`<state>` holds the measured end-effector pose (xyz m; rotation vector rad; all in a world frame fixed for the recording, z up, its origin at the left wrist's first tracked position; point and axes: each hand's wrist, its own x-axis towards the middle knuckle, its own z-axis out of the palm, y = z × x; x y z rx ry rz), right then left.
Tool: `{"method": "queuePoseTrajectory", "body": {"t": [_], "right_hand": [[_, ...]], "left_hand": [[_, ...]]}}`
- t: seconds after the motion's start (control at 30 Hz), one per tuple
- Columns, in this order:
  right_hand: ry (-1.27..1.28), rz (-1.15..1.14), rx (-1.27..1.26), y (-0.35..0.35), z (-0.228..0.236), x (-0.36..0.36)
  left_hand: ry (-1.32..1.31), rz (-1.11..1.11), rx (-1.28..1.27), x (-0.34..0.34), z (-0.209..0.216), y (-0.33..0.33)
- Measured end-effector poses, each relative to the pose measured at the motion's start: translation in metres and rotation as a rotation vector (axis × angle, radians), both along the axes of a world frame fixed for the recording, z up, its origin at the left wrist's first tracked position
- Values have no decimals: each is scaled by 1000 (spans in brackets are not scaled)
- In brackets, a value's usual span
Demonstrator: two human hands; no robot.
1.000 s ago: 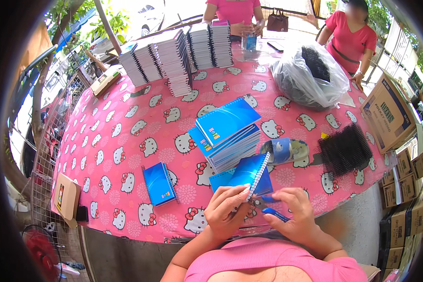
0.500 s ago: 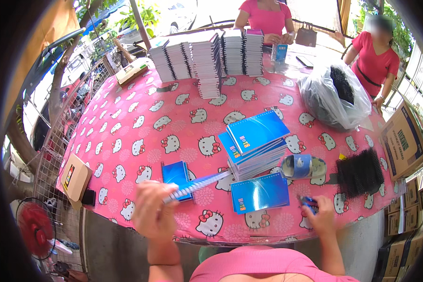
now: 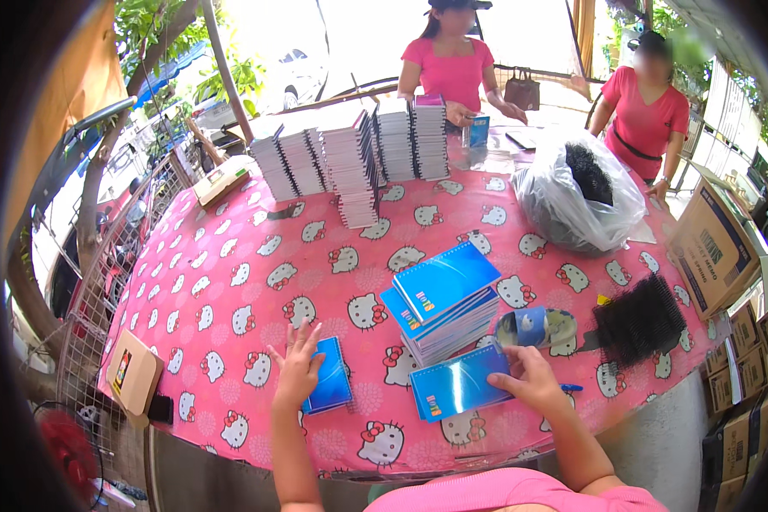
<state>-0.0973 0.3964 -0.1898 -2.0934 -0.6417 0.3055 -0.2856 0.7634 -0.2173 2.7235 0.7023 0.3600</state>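
Note:
My left hand [image 3: 299, 369] is open, its fingers spread over the left edge of a small blue spiral notebook [image 3: 329, 377] lying on the table; I cannot tell whether it touches. My right hand [image 3: 529, 375] grips the right end of another blue notebook [image 3: 448, 386], thumb on the cover and fingers at its far edge. Behind that notebook rises a stack of blue-covered notebooks [image 3: 448, 294], its upper ones set askew. A blue-handled tool [image 3: 572, 387] lies beside my right wrist, partly hidden.
Right of the stack are a blue slipper [image 3: 533, 328] and black binding coils [image 3: 640, 320]. Farther back stand a plastic bag [image 3: 563, 209] of black coils and tall notebook piles [image 3: 350, 166]. Cartons [image 3: 717, 243] are at right, an opened box [image 3: 132, 375] at left. Two people stand across the table.
My left hand has let go of the notebook it held edge-on and is now spread open. My right hand has released the blue-handled tool and taken hold of a notebook. The view has shifted.

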Motion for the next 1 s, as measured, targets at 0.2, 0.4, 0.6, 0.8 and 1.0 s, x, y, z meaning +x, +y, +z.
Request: {"method": "queuePoseTrajectory", "body": {"t": [0.2, 0.4, 0.6, 0.8, 1.0], "right_hand": [[70, -52, 105, -5, 8, 5], [66, 87, 484, 8, 6, -19], [105, 189, 525, 18, -8, -30], [-108, 144, 308, 11, 0, -34], [182, 206, 587, 16, 9, -36]], "left_hand": [[-597, -225, -399, 1, 64, -91], [-778, -267, -775, 30, 48, -183], [-555, -261, -288, 42, 50, -197], [-480, -388, -68, 63, 53, -202], [-661, -233, -190, 64, 57, -209]]}}
